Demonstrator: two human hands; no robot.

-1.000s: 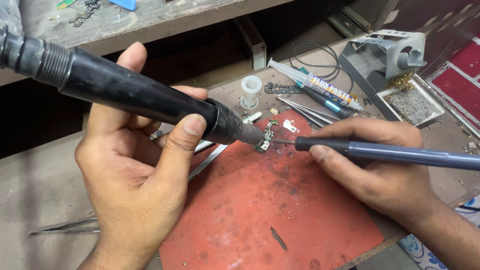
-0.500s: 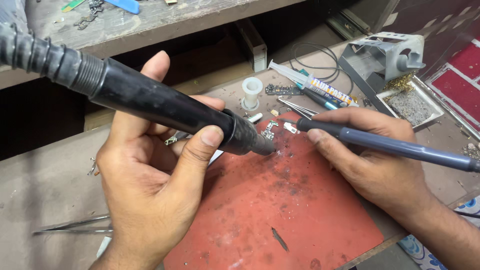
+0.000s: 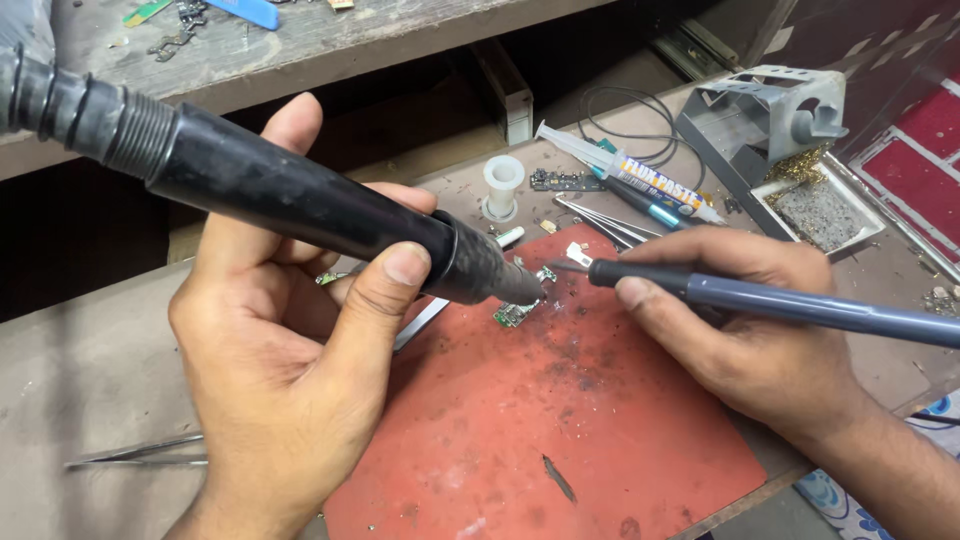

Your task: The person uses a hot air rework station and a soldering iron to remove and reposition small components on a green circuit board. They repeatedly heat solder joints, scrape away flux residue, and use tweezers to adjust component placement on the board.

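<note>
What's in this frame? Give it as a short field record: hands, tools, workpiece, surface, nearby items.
left hand: grips black hot-air handpiece, nozzle over the workpiece
right hand: holds grey-blue soldering iron, tip pointing at the workpiece
workpiece: small green circuit board
surface: stained red mat on a grey bench
nearby: syringe, white spool, metal iron stand, tweezers at left

A thick black hot-air tool (image 3: pixel 300 205) is held slanted, nozzle down, over a small green circuit board (image 3: pixel 515 313); a slim grey soldering iron (image 3: pixel 780 305) is levelled beside it.
</note>
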